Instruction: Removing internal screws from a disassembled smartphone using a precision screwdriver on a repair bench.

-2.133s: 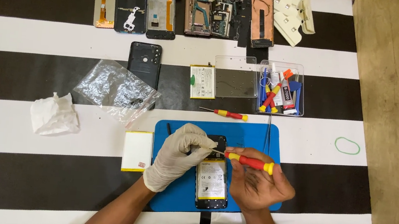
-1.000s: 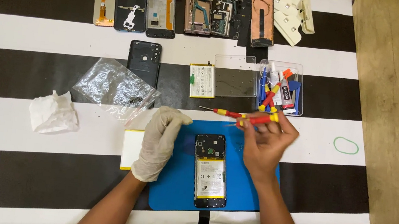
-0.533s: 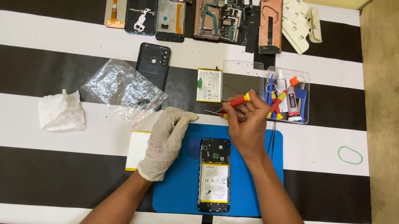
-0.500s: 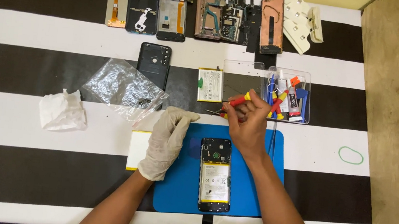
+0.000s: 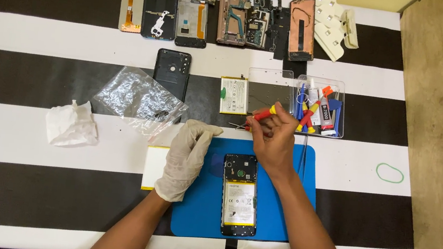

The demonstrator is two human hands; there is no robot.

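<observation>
While a red-and-yellow screwdriver [image 5: 263, 113] is pinched between the bare fingers of the right hand [image 5: 273, 140], the left hand [image 5: 186, 156], covered by a thin cream latex glove, is laid flat and loosely spread, holding nothing. The gloved palm rests across the left edge of a smooth blue rubber mat [image 5: 202, 207] with rounded corners, which is spread on the black-and-white striped counter [image 5: 35, 176]. Just below the right hand, between both wrists, an opened smartphone [image 5: 240, 195] is laid face down on the mat, its white rectangular battery and dark circuit board exposed. Just beyond the right fingers, a clear plastic box [image 5: 336, 132] of slim tools is seen, with a loose battery [image 5: 234, 95] to their left. Beside the left wrist a pale yellow-edged pad [image 5: 153, 168] is placed. Farther left of the gloved hand, a crinkled transparent bag [image 5: 136, 99] and a crumpled white tissue [image 5: 70, 124] are found. Well beyond both hands, a row of stripped phone frames [image 5: 219, 12] is lined up.
</observation>
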